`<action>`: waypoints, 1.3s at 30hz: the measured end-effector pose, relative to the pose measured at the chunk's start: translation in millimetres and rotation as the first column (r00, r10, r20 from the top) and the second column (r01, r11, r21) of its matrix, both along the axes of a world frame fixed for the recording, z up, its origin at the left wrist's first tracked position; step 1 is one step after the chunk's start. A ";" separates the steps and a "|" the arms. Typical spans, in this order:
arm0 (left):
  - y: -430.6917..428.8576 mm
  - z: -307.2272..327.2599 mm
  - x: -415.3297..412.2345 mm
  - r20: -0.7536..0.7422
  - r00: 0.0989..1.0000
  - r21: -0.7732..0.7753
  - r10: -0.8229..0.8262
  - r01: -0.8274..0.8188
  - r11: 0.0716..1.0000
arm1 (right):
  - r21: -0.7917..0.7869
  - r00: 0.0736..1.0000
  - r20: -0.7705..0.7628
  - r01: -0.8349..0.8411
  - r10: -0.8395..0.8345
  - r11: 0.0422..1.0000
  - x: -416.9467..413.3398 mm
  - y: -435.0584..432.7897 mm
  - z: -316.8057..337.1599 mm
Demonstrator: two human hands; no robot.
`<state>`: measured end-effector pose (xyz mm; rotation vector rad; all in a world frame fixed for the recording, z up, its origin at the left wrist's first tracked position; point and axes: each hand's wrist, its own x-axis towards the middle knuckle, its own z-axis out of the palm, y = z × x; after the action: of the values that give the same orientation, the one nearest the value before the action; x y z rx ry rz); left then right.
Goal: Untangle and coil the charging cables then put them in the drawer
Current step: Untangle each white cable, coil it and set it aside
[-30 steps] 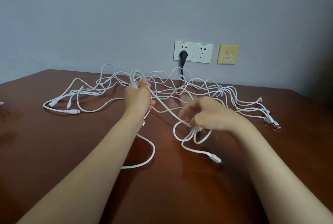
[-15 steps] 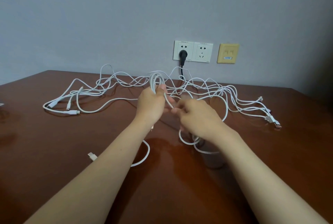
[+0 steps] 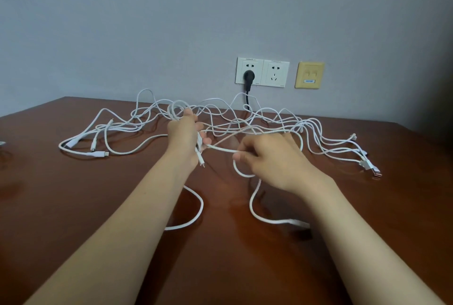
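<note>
Head view shows us the brown bench (image 3: 61,219) with the white charging cables (image 3: 245,123) spread in a tangle across its far half, close to the grey wall (image 3: 122,22). At the far left several cable ends lie on the wood, among them a white connector (image 3: 99,154) pointing right.

Next comes our left hand (image 3: 186,138), raised over the tangle. Its fingers are curled round a bunch of cable loops (image 3: 174,108) that stand up above the thumb, and a short plug end (image 3: 201,160) hangs down below the hand. Beside that forearm a slack loop (image 3: 196,209) lies flat on the bench.

From the left hand a single strand (image 3: 221,149) runs rightward to our right hand (image 3: 269,157), which pinches it between thumb and forefinger, the other fingers curled in. Below this hand the cable drops in a curl and then lies along the bench, its tip (image 3: 299,223) blurred beside our right forearm.

On the wall behind, a white double socket (image 3: 274,73) carries a black plug (image 3: 248,76) in its left half, and the black cord goes down behind the bench. Just to the right is a yellow wall plate (image 3: 310,75).

At the far right more cable ends fan out on the bench, the outermost a metal USB plug (image 3: 376,173).
</note>
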<state>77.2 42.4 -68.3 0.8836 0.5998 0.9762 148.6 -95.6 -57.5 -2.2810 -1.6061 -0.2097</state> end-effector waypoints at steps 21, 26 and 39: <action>5.1 7.0 -8.8 0.139 0.966 -0.050 -0.219 0.228 0.972 | -0.007 0.977 0.125 0.177 -0.174 0.984 31.4 -5.0 -10.8; -2.2 0.0 0.6 0.043 0.991 0.034 -0.124 0.123 0.992 | 0.152 0.982 0.097 0.146 -0.161 0.978 20.3 1.3 -9.6; -17.2 -4.1 0.5 -0.272 0.929 0.241 -0.250 0.317 0.917 | 0.254 0.982 0.134 -0.167 0.136 0.953 6.0 12.0 -14.5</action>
<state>77.7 25.2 -72.5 1.3173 0.5189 0.7026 154.7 -83.6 -72.0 -1.9665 -1.6877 -0.4934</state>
